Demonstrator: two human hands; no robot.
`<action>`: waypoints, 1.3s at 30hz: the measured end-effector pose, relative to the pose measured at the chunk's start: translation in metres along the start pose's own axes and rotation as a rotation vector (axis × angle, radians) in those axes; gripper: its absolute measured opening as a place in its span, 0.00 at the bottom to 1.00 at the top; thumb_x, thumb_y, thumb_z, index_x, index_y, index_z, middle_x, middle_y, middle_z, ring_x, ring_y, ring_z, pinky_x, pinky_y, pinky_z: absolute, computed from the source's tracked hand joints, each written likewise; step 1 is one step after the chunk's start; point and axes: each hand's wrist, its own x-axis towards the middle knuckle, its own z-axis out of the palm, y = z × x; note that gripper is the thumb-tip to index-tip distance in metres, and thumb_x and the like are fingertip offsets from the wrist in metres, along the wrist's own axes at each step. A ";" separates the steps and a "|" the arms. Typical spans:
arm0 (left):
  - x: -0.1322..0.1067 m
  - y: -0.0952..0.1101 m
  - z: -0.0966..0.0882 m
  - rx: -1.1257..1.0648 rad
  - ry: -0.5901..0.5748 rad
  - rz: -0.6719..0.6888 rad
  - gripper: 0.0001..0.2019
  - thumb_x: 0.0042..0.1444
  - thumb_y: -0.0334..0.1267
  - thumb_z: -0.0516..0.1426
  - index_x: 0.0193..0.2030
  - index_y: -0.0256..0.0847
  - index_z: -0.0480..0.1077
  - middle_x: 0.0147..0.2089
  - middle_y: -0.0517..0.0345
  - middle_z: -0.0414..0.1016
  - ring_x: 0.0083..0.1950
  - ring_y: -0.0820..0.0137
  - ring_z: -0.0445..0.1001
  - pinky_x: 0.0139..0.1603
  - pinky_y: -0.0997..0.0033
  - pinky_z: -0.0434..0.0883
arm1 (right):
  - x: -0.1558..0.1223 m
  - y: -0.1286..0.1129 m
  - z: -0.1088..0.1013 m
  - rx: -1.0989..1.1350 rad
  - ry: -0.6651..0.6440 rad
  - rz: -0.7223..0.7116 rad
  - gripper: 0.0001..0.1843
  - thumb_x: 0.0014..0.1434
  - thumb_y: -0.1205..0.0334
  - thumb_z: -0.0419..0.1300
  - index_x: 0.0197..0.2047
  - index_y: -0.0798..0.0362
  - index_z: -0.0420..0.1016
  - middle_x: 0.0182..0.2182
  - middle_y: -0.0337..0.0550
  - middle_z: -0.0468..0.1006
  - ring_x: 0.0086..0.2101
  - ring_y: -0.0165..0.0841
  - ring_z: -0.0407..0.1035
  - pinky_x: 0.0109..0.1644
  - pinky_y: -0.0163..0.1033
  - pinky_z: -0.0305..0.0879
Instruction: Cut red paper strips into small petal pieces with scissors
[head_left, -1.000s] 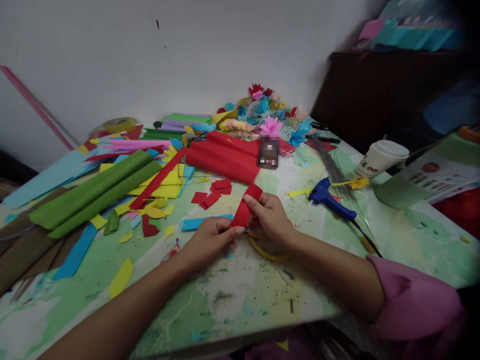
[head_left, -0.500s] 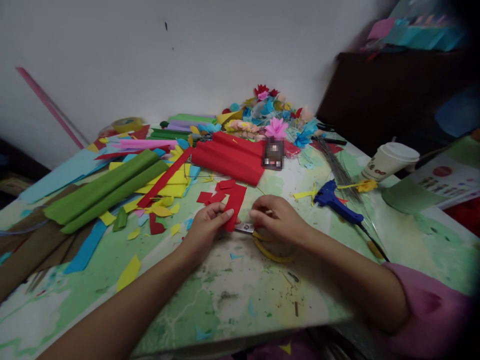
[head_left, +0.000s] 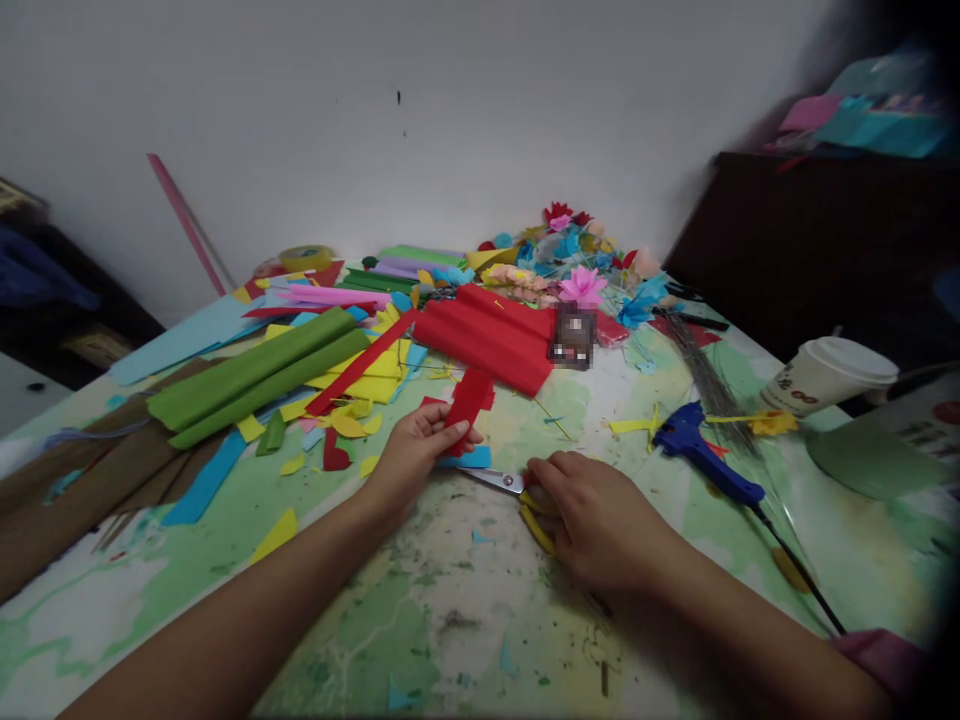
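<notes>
Red paper strip pinched between thumb and fingers of the left hand, its upper end poking out beyond the grip! Over to the right, the right hand curls over the yellow handles of the scissors; whether it's gripping, can't tell. Blades point left, just on the near side of a blue strip.

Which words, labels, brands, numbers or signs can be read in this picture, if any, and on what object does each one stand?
No text can be read with certainty.
White cup: dark characters and a reddish-brown mark, too blurred to read.
Green container: printing with a red round mark, too blurred to read.
Dark pixelated object: obscured, nothing readable.
Scissors and red paper strip: no lettering visible.
</notes>
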 end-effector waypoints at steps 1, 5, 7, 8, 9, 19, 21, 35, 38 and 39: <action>0.000 0.001 0.000 0.003 -0.004 0.001 0.12 0.47 0.38 0.64 0.35 0.35 0.69 0.30 0.56 0.79 0.30 0.76 0.75 0.36 0.76 0.70 | 0.000 0.000 0.001 0.012 0.006 0.010 0.24 0.43 0.72 0.54 0.46 0.53 0.68 0.37 0.48 0.72 0.39 0.39 0.66 0.41 0.40 0.59; 0.000 0.005 0.001 -0.038 0.046 0.014 0.13 0.45 0.36 0.65 0.36 0.36 0.69 0.30 0.57 0.79 0.30 0.74 0.75 0.36 0.74 0.70 | 0.000 0.003 -0.001 0.057 0.013 0.077 0.24 0.42 0.71 0.55 0.46 0.52 0.67 0.37 0.46 0.73 0.36 0.37 0.68 0.37 0.38 0.59; 0.002 0.007 -0.001 -0.078 0.081 0.051 0.13 0.44 0.35 0.65 0.36 0.36 0.68 0.29 0.59 0.78 0.29 0.75 0.74 0.35 0.75 0.70 | -0.001 0.009 -0.004 0.061 0.050 0.107 0.25 0.43 0.70 0.56 0.48 0.52 0.67 0.38 0.47 0.74 0.36 0.38 0.69 0.36 0.38 0.60; 0.002 0.008 -0.002 -0.100 0.095 0.077 0.13 0.44 0.35 0.65 0.35 0.37 0.68 0.28 0.60 0.78 0.29 0.76 0.73 0.35 0.76 0.69 | -0.002 0.012 -0.006 0.069 0.087 0.123 0.27 0.44 0.69 0.56 0.51 0.52 0.66 0.39 0.48 0.75 0.36 0.38 0.69 0.36 0.38 0.60; 0.003 0.009 -0.003 -0.120 0.107 0.104 0.12 0.44 0.34 0.65 0.35 0.37 0.69 0.28 0.61 0.77 0.28 0.76 0.72 0.34 0.76 0.69 | -0.002 0.016 -0.008 0.083 0.133 0.144 0.29 0.45 0.69 0.56 0.53 0.52 0.65 0.40 0.48 0.76 0.36 0.38 0.70 0.36 0.38 0.60; 0.002 0.006 0.000 -0.076 0.110 0.103 0.09 0.50 0.40 0.62 0.29 0.37 0.68 0.24 0.62 0.73 0.26 0.78 0.67 0.30 0.79 0.64 | 0.009 0.029 -0.006 0.763 0.380 0.277 0.25 0.47 0.56 0.61 0.49 0.53 0.66 0.26 0.36 0.69 0.26 0.30 0.62 0.29 0.34 0.57; 0.000 0.004 0.002 -0.017 0.082 0.104 0.10 0.51 0.42 0.61 0.29 0.37 0.69 0.25 0.61 0.73 0.26 0.77 0.67 0.31 0.77 0.64 | 0.007 0.026 -0.008 0.733 0.362 0.290 0.24 0.46 0.53 0.63 0.45 0.52 0.66 0.22 0.32 0.64 0.23 0.28 0.58 0.26 0.33 0.54; -0.011 0.001 0.012 0.176 -0.077 0.035 0.08 0.49 0.39 0.62 0.32 0.37 0.72 0.28 0.59 0.76 0.29 0.73 0.72 0.32 0.74 0.67 | 0.000 0.009 -0.007 0.180 0.081 0.118 0.37 0.49 0.48 0.63 0.60 0.53 0.62 0.48 0.53 0.72 0.45 0.44 0.68 0.46 0.44 0.62; -0.013 0.003 0.015 0.203 -0.091 0.020 0.05 0.48 0.36 0.61 0.30 0.37 0.72 0.26 0.59 0.75 0.28 0.73 0.72 0.31 0.74 0.67 | 0.000 0.008 -0.007 0.201 0.073 0.111 0.36 0.48 0.48 0.64 0.58 0.53 0.64 0.47 0.52 0.73 0.44 0.43 0.69 0.45 0.43 0.62; -0.014 0.003 0.016 0.217 -0.093 0.019 0.04 0.48 0.36 0.61 0.30 0.37 0.72 0.25 0.59 0.75 0.28 0.72 0.71 0.31 0.74 0.66 | -0.001 0.007 -0.007 0.206 0.073 0.113 0.36 0.48 0.47 0.64 0.58 0.52 0.64 0.47 0.51 0.74 0.43 0.43 0.69 0.44 0.43 0.62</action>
